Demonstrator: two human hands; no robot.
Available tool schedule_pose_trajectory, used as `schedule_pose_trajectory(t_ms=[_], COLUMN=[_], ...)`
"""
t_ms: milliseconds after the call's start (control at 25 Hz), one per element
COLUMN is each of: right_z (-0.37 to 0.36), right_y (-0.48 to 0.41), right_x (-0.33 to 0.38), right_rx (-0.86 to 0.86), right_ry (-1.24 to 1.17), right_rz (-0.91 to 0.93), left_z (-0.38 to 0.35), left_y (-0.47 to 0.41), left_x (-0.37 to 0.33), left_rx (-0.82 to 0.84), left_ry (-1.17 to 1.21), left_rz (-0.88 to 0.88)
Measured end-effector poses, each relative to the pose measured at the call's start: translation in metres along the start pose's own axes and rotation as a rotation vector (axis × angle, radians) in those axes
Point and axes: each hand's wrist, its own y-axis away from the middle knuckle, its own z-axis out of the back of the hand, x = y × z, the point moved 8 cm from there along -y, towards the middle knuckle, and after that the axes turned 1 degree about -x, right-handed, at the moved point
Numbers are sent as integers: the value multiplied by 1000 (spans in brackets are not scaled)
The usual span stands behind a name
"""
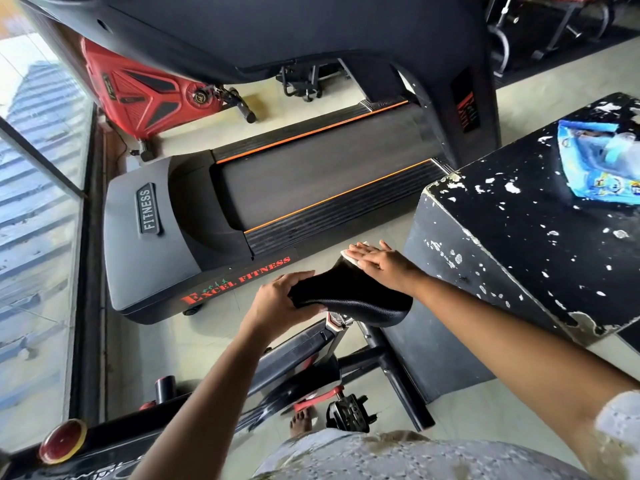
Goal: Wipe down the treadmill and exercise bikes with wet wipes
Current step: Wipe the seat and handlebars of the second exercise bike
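Saddle [360, 299] lengthwise left-right, left hand [277, 299] fingers clamped on its end, right hand [384, 263] straight fingers pressing wipe [349, 258].

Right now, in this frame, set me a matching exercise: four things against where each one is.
Things:
1 wet wipe
2 wipes packet
3 left hand
4 red bike

Places:
A on the chipped black box
B beyond the treadmill
C under the right hand
D gripping the saddle

Pairs: 1-C, 2-A, 3-D, 4-B
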Motion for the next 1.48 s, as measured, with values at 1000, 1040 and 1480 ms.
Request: schedule_pose_trajectory(t_ms=[1000,1040,1480], right_z=[-30,-29,-11], right_y=[38,41,66], right_x=[135,137,7], right_rx=[-122,-122,-301], right_ry=[-165,-116,161], right_rz=[482,521,65], left_z=[-5,-6,-7], left_y=[12,12,13], left_x=[28,29,25], left_rx=[-98,-100,-85], left_ry=[203,197,280], left_rz=[212,201,187])
